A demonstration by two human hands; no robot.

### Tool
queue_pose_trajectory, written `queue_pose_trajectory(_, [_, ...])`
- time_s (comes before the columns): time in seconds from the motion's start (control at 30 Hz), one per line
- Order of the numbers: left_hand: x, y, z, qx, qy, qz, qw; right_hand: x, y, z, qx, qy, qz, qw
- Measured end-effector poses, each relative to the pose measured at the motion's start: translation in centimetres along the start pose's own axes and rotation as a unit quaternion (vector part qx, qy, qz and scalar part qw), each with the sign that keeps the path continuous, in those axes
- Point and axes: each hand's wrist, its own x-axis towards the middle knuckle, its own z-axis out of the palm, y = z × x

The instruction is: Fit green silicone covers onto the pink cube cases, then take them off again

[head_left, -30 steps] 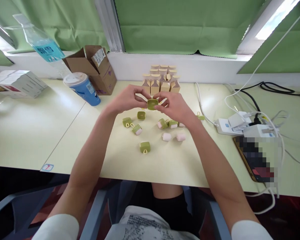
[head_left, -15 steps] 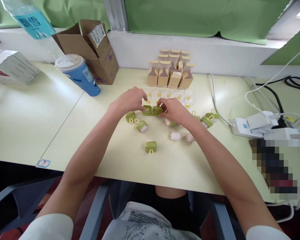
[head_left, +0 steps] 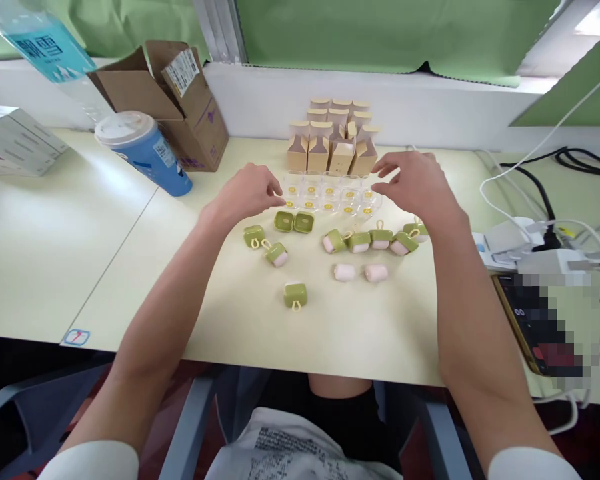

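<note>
My left hand [head_left: 250, 190] hovers at the left end of two rows of small clear plastic cups [head_left: 329, 192] with yellow stickers, fingers loosely curved and apart, holding nothing I can see. At the right end of those cups, my right hand [head_left: 417, 183] is open, thumb and fingers spread by the last cup. Two green caps [head_left: 304, 223] lie side by side, hollow side up, just below my left fingertips. Around them lie several green-capped pink pieces with cream loops, such as one capped piece [head_left: 276, 254]. Two bare pink cylinders [head_left: 345, 272] lie below the right group.
Several open-topped small cardboard boxes [head_left: 318, 153] stand against the wall behind the cups. A blue cup [head_left: 155, 157] with a white lid, a brown carton [head_left: 200, 133] and a clear bottle [head_left: 55, 50] are at left. A power strip [head_left: 510, 240], cables and a phone [head_left: 535, 327] lie at right.
My right hand has left the green caps and moved up and right to the far end of the clear cups. My left hand has lifted slightly away from the caps. The view has shifted a little.
</note>
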Motion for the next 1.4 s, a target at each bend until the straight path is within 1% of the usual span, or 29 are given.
queue_pose_trajectory(0.07, [1.2,-0.2,-0.3,0.014,0.028,0.032,0.999,0.6,2.0,-0.1,-0.043,-0.014,0.048,0.998])
queue_pose_trajectory(0.13, [2.6,-0.5,-0.2,0.004,0.042,0.055,0.998,1.2,3.0,0.8,-0.062,-0.047,0.076,0.994])
queue_pose_trajectory(0.17, [3.3,-0.6,0.0,-0.003,0.041,0.052,0.998,1.4,3.2,1.4,-0.062,-0.064,0.084,0.992])
queue_pose_trajectory(0.2, [3.8,-0.5,0.2,-0.007,0.036,0.038,0.999,1.7,3.2,2.0,-0.06,-0.077,0.09,0.991])
queue_pose_trajectory(0.27, [4.2,0.0,0.6,0.002,0.009,-0.017,1.0,2.1,3.1,3.0,-0.049,-0.084,0.094,0.991])
queue_pose_trajectory(0.33, [3.9,1.3,0.7,0.023,-0.041,-0.082,0.996,2.3,3.1,3.7,-0.039,-0.068,0.084,0.993])
queue_pose_trajectory(0.4, [3.2,2.9,0.5,0.038,-0.086,-0.13,0.987,2.5,3.2,4.0,-0.032,-0.054,0.074,0.995])
queue_pose_trajectory(0.5, [2.6,4.4,0.1,0.053,-0.106,-0.161,0.98,2.6,3.2,4.3,-0.023,-0.054,0.079,0.995])
queue_pose_trajectory(0.6, [2.6,4.5,0.1,0.057,-0.121,-0.163,0.977,2.5,2.7,4.4,-0.023,-0.062,0.085,0.994])
queue_pose_trajectory(0.67, [2.8,4.2,0.1,0.068,-0.124,-0.154,0.978,2.2,2.2,3.8,-0.032,-0.073,0.092,0.992])
queue_pose_trajectory(0.73, [2.7,4.4,-0.3,0.101,-0.102,-0.117,0.983,1.7,1.5,2.5,-0.053,-0.087,0.108,0.989])
queue_pose_trajectory(0.8, [2.4,5.1,-1.1,0.142,-0.076,-0.055,0.985,0.9,0.3,0.7,-0.079,-0.086,0.111,0.987])
queue_pose_trajectory(0.83, [2.1,5.7,-1.5,0.158,-0.079,-0.024,0.984,0.4,-0.6,-0.1,-0.091,-0.08,0.102,0.987])
queue_pose_trajectory(0.87, [1.7,6.3,-1.9,0.17,-0.098,-0.001,0.981,0.0,-1.7,-0.8,-0.094,-0.06,0.073,0.991])
queue_pose_trajectory(0.9, [1.2,6.9,-2.3,0.182,-0.133,0.014,0.974,-0.5,-2.9,-1.1,-0.093,-0.049,0.037,0.994])
queue_pose_trajectory(0.93, [0.7,7.4,-2.5,0.198,-0.172,0.019,0.965,-1.0,-4.3,-1.1,-0.09,-0.066,0.002,0.994])
queue_pose_trajectory(1.0, [-0.3,8.1,-2.5,0.247,-0.234,0.009,0.94,-1.7,-7.1,0.1,-0.076,-0.12,-0.047,0.989])
queue_pose_trajectory(1.07, [-1.1,8.5,-2.0,0.29,-0.26,0.004,0.921,-2.2,-9.4,2.4,-0.092,-0.16,-0.073,0.98])
queue_pose_trajectory(1.1, [-1.4,8.5,-1.7,0.303,-0.266,0.005,0.915,-2.4,-10.2,3.6,-0.121,-0.192,-0.091,0.97])
queue_pose_trajectory(1.17, [-1.7,8.6,-1.0,0.32,-0.275,0.012,0.907,-2.6,-11.0,5.7,-0.159,-0.21,-0.132,0.956])
queue_pose_trajectory(1.23, [-1.8,8.8,-0.5,0.335,-0.279,0.012,0.9,-2.8,-10.9,6.9,-0.179,-0.209,-0.156,0.949])
queue_pose_trajectory(1.4, [-1.9,9.6,0.0,0.353,-0.269,0.008,0.896,-3.0,-10.1,7.8,-0.194,-0.187,-0.178,0.946])
